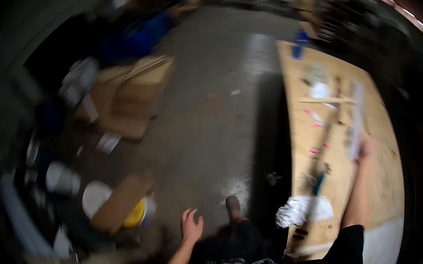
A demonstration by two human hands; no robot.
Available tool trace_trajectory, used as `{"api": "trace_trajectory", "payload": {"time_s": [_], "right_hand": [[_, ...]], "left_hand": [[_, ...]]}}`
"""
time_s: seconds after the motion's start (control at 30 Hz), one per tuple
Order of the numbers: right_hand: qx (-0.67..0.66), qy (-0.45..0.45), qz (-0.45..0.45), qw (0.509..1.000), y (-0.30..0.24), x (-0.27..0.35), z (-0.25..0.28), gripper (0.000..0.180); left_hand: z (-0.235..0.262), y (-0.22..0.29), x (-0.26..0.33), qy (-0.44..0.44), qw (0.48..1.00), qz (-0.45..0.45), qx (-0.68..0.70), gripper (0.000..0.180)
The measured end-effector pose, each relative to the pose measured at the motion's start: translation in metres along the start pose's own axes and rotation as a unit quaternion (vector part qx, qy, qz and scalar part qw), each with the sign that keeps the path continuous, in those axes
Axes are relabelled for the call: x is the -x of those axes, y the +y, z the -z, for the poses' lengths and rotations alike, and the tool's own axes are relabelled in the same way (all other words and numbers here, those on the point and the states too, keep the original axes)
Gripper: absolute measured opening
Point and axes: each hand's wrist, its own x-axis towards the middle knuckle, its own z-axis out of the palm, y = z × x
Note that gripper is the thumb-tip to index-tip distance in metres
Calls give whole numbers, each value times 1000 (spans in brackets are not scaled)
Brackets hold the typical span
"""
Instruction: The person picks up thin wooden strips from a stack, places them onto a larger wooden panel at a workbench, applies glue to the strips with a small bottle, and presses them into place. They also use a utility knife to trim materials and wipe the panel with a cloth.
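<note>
- Left hand (192,226): fingers loosely spread.
- Right hand (366,148): at white strip (357,118); grip too blurred to tell.
- Table (384,168): stick (322,100), foil (292,212).
- Floor (201,117), left: cardboard (135,96).

Widest lane I've got: concrete floor (198,112) left of the plywood tabletop (385,176). Left hand (193,226) hangs there, well apart from the tabletop, room to swing either way. Lane's outer limit, farther left of the tabletop: cardboard stack (135,102), then cardboard strip (117,207) lying against a yellow-and-white bucket (136,215). Low pass on the tabletop's near-left part: blocked by crumpled foil (299,212). Mid-tabletop, wooden stick (325,100) and white strip (357,115) at the right hand (365,148) obstruct a crosswise sweep; grip too blurred to call. I read bare plywood along the tabletop's right edge.
</note>
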Motion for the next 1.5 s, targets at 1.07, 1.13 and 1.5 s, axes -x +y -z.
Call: {"api": "trace_trajectory", "payload": {"time_s": [1.07, 1.13, 1.5], "right_hand": [[638, -475, -284, 536, 316, 183, -743, 37], [671, -618, -84, 401, 324, 148, -723, 42], [563, -619, -260, 482, 289, 299, -906, 46]], "left_hand": [[-21, -530, -78, 313, 703, 632, 92, 45], [20, -599, -137, 324, 689, 648, 8, 40], [11, -695, -185, 550, 396, 679, 282, 52]]}}
